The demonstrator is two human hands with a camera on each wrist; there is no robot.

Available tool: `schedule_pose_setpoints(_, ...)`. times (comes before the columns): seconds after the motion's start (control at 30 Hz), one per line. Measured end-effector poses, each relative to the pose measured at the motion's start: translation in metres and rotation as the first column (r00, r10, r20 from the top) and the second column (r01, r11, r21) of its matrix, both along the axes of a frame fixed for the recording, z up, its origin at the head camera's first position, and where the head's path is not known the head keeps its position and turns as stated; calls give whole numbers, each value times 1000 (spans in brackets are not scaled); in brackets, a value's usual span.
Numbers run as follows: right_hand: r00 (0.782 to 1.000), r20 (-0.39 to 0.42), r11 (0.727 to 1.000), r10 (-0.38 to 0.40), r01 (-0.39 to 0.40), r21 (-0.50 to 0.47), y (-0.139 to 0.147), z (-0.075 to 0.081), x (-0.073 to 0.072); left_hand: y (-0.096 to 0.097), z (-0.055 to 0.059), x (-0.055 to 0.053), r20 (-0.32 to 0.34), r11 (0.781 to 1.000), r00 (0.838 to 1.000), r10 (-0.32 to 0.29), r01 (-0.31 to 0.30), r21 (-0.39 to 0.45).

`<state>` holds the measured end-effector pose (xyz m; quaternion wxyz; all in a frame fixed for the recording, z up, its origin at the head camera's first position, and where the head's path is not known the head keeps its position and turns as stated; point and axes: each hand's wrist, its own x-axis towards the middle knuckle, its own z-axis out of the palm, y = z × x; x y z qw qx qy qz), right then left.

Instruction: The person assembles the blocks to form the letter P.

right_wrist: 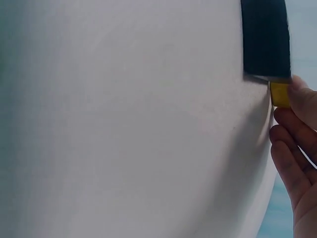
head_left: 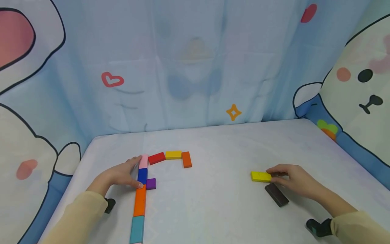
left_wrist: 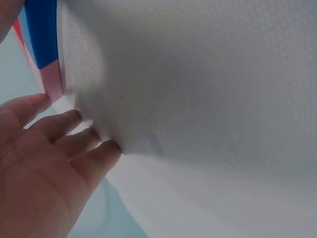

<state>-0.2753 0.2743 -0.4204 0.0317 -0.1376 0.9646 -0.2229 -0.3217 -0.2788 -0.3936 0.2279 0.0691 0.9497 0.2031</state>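
My left hand (head_left: 119, 173) rests beside a column of blocks, its fingers spread and loosely extended. Its index fingertip touches the pink block (head_left: 143, 161), and the thumb lies where the blue block (head_left: 142, 175) meets the orange block (head_left: 140, 200). In the left wrist view, the other fingertips meet the white cloth. Over on the right, my right hand (head_left: 297, 179) pinches one end of a yellow block (head_left: 259, 176) between thumb and fingers. A dark block (head_left: 276, 195) lies slanted just below that yellow one. The purple block (head_left: 151, 184) stands against the column's right side.
From the pink block a row runs right: a red block (head_left: 156, 158), another yellow block (head_left: 173, 155) and a slanted orange block (head_left: 187, 159). A teal block (head_left: 137, 229) continues the column toward me. Behind the white-covered table (head_left: 219, 196) hangs a blue printed curtain (head_left: 195, 112).
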Motion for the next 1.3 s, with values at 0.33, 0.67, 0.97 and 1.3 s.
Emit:
schedule_pose_setpoints(0.33,997,21,996,73,-73,43,-15,7,-15,0,3,2,1,1000,1000,3,-3,9)
schedule_pose_setpoints(0.67,986,60,986,155,-158,49,-54,19,-25,1,5,2,0,1000,1000,2,-2,18)
schedule_pose_setpoints(0.97,966,89,968,241,-246,46,-92,19,-37,0,4,2,-3,1000,1000,5,-5,21)
schedule_pose_setpoints(1.3,963,143,970,230,-239,47,-135,23,-43,0,4,3,-10,1000,1000,6,-6,23)
